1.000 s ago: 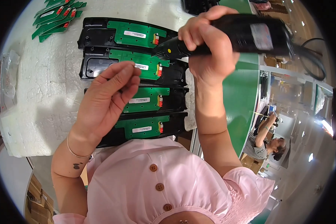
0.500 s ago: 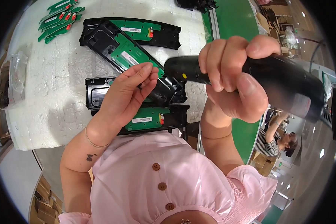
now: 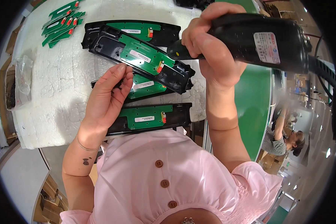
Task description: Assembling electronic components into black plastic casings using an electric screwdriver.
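My right hand [image 3: 216, 52] wraps round a black, corded electric screwdriver [image 3: 244, 35]. Its narrow front end is over the right part of a green circuit board [image 3: 130, 48]; the very tip is hard to make out. That board sits in a long black plastic housing [image 3: 105, 42], which lies tilted across other housings. Thumb and fingers of my left hand [image 3: 106, 93] are pinched together at the lower edge of this housing; what lies between them, if anything, cannot be seen. A similar housing [image 3: 175, 31] with a board is behind, and another [image 3: 181, 117] lies nearest my body.
Several loose green boards [image 3: 63, 24] with red connectors lie at the far left of the white foam-like table covering [image 3: 44, 82]. A clear plastic bag [image 3: 23, 80] is at the left edge. Right of it all runs a green surface [image 3: 252, 100]. Another person [image 3: 282, 140] works beyond.
The tilted housing has turned flatter and shifted away from me. My right hand has raised the screwdriver farther up the view, and my left hand has moved slightly left.
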